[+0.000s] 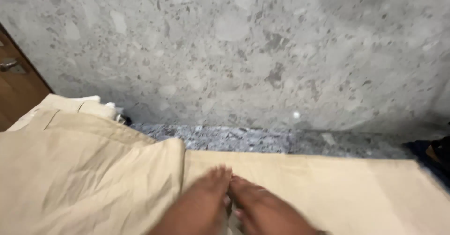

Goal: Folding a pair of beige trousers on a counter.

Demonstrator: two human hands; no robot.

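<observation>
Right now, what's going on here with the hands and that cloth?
A person has both hands flat on a beige garment spread over a speckled stone counter. The left hand and right hand lie side by side, fingertips close together, beside a folded-over edge of the fabric. More beige cloth is piled at the far left, against the grey stone wall.

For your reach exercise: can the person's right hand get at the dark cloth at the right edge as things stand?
Probably yes. The right hand rests on the beige cloth, and only flat fabric lies between it and the dark cloth.
</observation>
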